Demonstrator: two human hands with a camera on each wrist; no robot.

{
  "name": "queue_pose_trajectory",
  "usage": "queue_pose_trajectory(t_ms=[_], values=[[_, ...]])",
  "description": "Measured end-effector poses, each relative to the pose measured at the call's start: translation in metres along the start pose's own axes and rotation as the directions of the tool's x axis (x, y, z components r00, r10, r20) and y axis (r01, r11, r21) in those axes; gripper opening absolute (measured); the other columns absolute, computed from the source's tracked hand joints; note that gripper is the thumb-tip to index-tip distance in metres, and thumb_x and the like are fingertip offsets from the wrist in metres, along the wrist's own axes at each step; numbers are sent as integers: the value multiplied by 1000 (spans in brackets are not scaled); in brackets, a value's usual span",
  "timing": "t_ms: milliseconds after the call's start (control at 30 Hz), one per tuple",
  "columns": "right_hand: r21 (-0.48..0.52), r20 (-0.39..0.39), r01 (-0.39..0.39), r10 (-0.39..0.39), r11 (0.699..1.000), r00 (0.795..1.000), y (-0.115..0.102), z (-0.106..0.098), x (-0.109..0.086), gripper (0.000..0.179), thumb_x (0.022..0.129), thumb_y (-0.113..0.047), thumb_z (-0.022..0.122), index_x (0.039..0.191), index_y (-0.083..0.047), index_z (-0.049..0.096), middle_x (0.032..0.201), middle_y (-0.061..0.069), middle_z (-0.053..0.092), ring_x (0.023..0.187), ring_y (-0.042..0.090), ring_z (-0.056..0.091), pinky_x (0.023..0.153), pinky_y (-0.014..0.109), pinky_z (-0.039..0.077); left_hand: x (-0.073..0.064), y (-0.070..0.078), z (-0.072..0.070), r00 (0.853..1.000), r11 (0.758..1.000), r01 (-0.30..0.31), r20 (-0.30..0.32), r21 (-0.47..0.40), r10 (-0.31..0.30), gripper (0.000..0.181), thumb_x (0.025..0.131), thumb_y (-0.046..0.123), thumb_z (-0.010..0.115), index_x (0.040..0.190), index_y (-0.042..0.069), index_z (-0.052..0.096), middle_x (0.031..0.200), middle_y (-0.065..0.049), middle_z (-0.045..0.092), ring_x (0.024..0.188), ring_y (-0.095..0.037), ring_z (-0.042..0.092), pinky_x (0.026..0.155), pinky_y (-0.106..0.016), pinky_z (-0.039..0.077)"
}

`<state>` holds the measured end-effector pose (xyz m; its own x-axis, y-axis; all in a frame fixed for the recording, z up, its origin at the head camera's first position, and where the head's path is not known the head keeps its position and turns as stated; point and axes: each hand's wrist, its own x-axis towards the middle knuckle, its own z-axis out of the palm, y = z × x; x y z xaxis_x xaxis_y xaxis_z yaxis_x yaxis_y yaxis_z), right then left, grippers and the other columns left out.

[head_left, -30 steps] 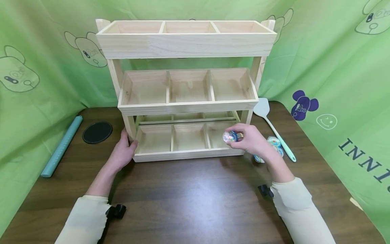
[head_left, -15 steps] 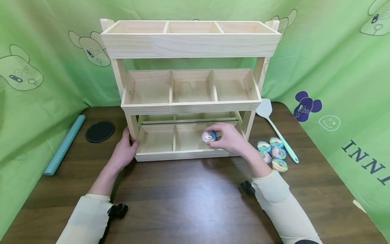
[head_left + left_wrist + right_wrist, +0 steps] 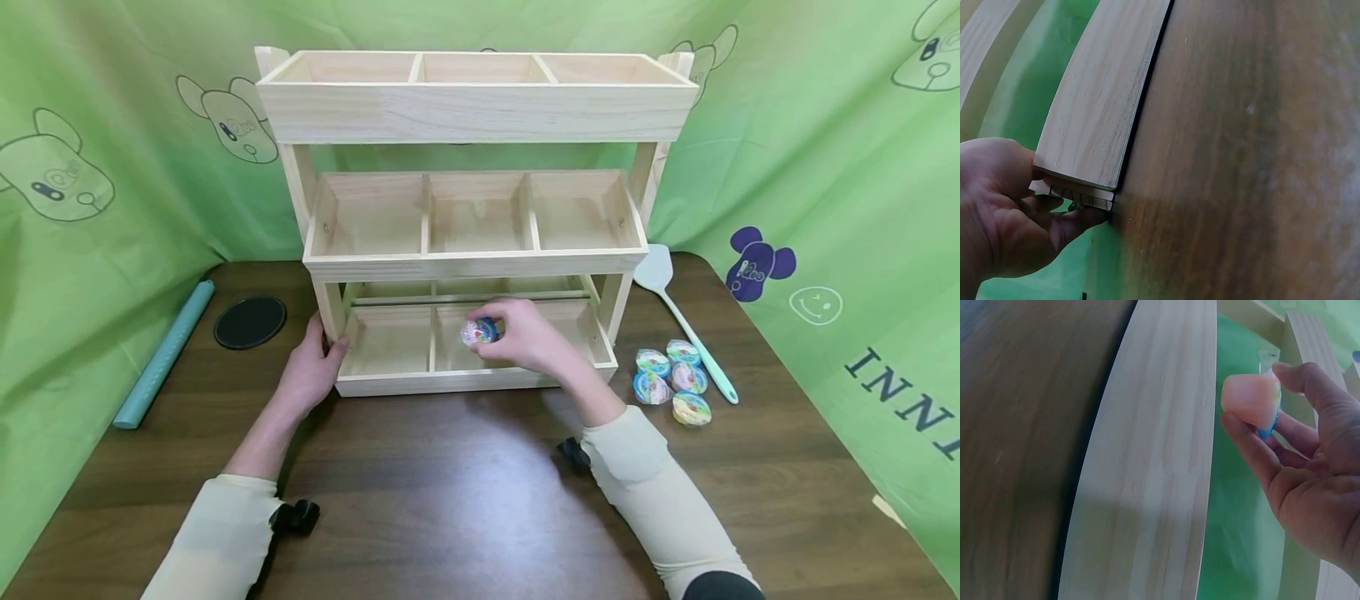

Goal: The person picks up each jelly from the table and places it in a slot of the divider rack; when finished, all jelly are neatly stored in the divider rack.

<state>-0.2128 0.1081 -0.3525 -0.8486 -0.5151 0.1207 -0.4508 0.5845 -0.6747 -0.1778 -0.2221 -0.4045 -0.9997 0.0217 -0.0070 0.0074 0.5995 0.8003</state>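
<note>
My right hand (image 3: 521,335) pinches a small jelly cup (image 3: 478,332) between thumb and fingers, over the middle compartment of the bottom tray. In the right wrist view the cup (image 3: 1250,399) is pinkish and tapered, lying on its side, with its blue-edged lid toward the palm. My left hand (image 3: 311,367) grips the lower left corner of a three-tier wooden rack (image 3: 480,112). The left wrist view shows its fingers (image 3: 1082,222) bent at the end of the tray's front board (image 3: 1100,94).
Several jelly cups (image 3: 688,377) sit on the table right of the rack. Behind them lies a pale spatula (image 3: 686,321). A black round disc (image 3: 250,322) and a blue roller (image 3: 165,354) lie at the left. Green printed cloth (image 3: 480,21) surrounds the table.
My right hand has carried the jelly cup left, from the right compartment of the bottom tray to the middle one. The cups on the table are uncovered. My left hand keeps its place.
</note>
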Motion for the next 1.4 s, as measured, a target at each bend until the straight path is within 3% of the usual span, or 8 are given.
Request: queue_pose_trajectory(t_ms=[300,667,1000,1400], values=[[12,-3,-6,6,1000,1000,-9,16,19,46,79,-12,82,122,-1,72,108,10,73,89,18,64,75,27,53,-1,-1,2,1000,1000,-6,-16,-4,6,65,109,21,42,162,5,9,150,-34,39,134,-46,44,108,-61,36],[37,-14,-50,50,998,999,-19,39,39,46,82,-19,83,125,-7,72,112,9,73,96,18,65,79,27,53,-2,-1,2,1000,1000,4,-15,-20,-4,67,109,22,42,162,6,6,151,-34,38,135,-45,42,108,-60,36],[78,-9,-17,18,997,1000,-26,57,55,45,81,-17,81,124,-5,72,109,9,74,88,15,64,74,23,52,-2,0,2,1000,999,-13,-24,-29,12,65,108,18,44,162,5,9,150,-35,39,133,-45,45,106,-60,38],[81,-8,-51,52,995,999,-35,84,71,47,83,-21,83,125,-4,71,114,10,72,89,17,65,75,24,52,-2,0,3,999,999,-18,-33,-43,16,64,108,18,43,161,4,11,149,-34,40,132,-45,46,105,-59,39]])
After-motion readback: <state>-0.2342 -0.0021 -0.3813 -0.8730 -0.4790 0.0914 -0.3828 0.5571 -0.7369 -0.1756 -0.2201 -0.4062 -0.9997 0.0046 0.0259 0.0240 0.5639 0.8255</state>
